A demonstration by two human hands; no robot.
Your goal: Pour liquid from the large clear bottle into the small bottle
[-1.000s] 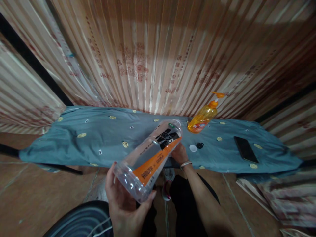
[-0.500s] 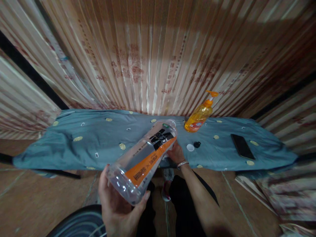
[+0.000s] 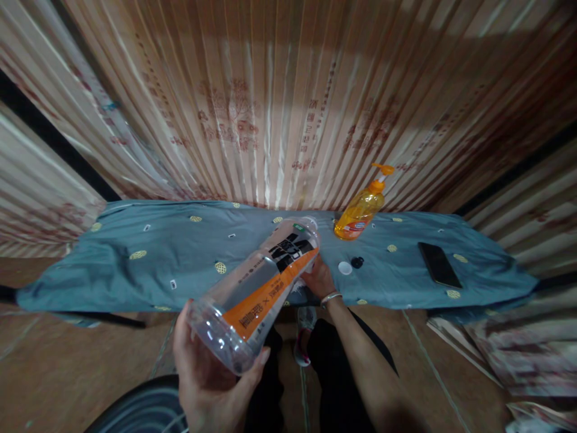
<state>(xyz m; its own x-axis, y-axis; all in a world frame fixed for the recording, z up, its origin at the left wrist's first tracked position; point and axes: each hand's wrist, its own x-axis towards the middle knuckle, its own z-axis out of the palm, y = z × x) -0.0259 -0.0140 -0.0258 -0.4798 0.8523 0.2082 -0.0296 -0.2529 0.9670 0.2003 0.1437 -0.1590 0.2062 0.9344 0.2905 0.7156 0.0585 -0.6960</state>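
Note:
A large clear plastic bottle (image 3: 265, 264), with an orange, grey and black label, lies slantwise in front of me, its mouth pointing up and to the right. My left hand (image 3: 211, 373) wraps around its base, thumb on the near side and fingers on the left. Against the underside of its upper part is my right hand (image 3: 319, 278), a bracelet on the wrist; most of those fingers are hidden behind the bottle. Something whitish, too unclear to name, shows by the right fingers. A white round cap (image 3: 345, 268) and a small black piece (image 3: 357, 262) lie right of that hand.
A pump bottle of yellow liquid (image 3: 360, 210) stands at the back of the blue cloth-covered bench (image 3: 180, 252). Further right lies a black phone (image 3: 439, 264). Behind hangs a striped curtain (image 3: 270, 108). A wheel (image 3: 139, 409) is at the lower left.
Both hands and the bottle appear slightly further left, as does the whole scene with the camera's small shift. The grip looks the same.

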